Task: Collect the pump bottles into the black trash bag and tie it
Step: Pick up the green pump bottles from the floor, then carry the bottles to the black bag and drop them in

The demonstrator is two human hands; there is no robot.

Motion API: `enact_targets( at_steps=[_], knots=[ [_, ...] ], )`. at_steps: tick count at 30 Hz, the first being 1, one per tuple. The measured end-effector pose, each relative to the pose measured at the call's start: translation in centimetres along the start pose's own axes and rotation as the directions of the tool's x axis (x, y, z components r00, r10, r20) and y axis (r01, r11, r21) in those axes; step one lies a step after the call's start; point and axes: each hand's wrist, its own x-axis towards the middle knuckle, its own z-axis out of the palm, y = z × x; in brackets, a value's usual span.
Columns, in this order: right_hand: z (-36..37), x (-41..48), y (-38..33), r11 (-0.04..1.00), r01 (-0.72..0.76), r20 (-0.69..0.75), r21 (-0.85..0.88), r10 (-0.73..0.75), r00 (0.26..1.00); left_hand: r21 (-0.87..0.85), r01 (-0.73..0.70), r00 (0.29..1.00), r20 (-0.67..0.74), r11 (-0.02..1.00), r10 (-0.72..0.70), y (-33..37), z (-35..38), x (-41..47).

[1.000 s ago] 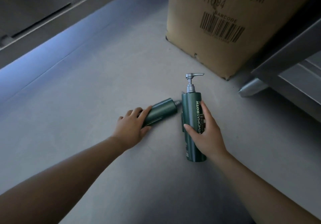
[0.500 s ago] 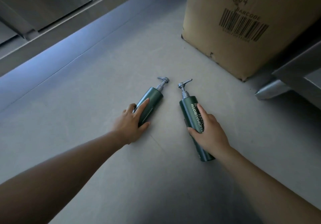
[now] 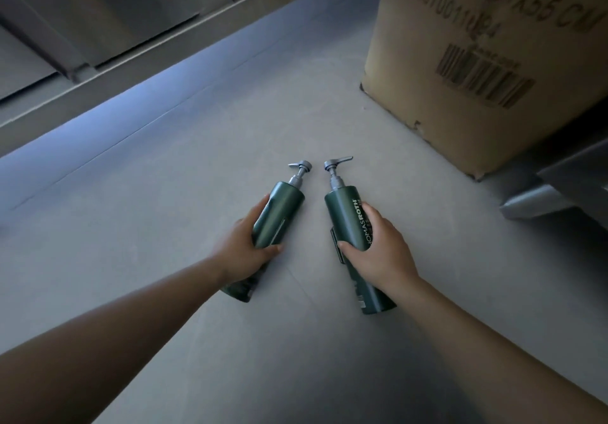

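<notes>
Green pump bottles sit one in each hand: left hand (image 3: 241,252) wraps the left bottle (image 3: 279,218), right hand (image 3: 375,246) wraps the right bottle (image 3: 348,223). Both point far, pumps away. No black bag shows.

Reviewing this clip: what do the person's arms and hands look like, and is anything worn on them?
Both arms are bare from the frame edge to the wrist: no sleeves show. The left hand and right hand wear no gloves, and no rings, watch or wristband show on the sides facing the camera. No markings or tattoos show in this dim light.
</notes>
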Motion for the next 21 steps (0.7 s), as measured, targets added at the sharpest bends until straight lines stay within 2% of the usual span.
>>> enact_targets(
  at_steps=[4, 7, 11, 16, 21],
  knots=[
    [-0.4, 0.9, -3.8, 0.998, 0.059, 0.061, 0.027, -0.060, 0.996, -0.066, 0.118, 0.986, -0.111, 0.991, -0.125, 0.5, -3.6, -1.9],
    [-2.8, -1.8, -7.4, 0.995, 0.062, 0.110, 0.077, -0.070, 0.991, -0.152, 0.196, 0.958, -0.180, 0.969, -0.222, 2.7, -6.9, -5.9],
    [-8.7, -8.1, -13.7, 0.995, 0.052, 0.197, 0.085, -0.068, 0.978, -0.271, 0.264, 0.937, -0.154, 0.926, -0.312, 7.8, -12.0, -13.4],
    [-19.0, -15.8, -25.2, 0.995, 0.031, 0.227, 0.099, -0.053, 0.973, -0.332, 0.241, 0.953, -0.096, 0.912, -0.287, 18.2, -20.9, -23.6],
    [-30.7, -22.7, -39.0, 0.983, 0.058, 0.177, 0.172, -0.089, 0.980, -0.369, 0.122, 0.977, -0.117, 0.922, -0.176, 30.7, -31.7, -33.4]
  ],
)
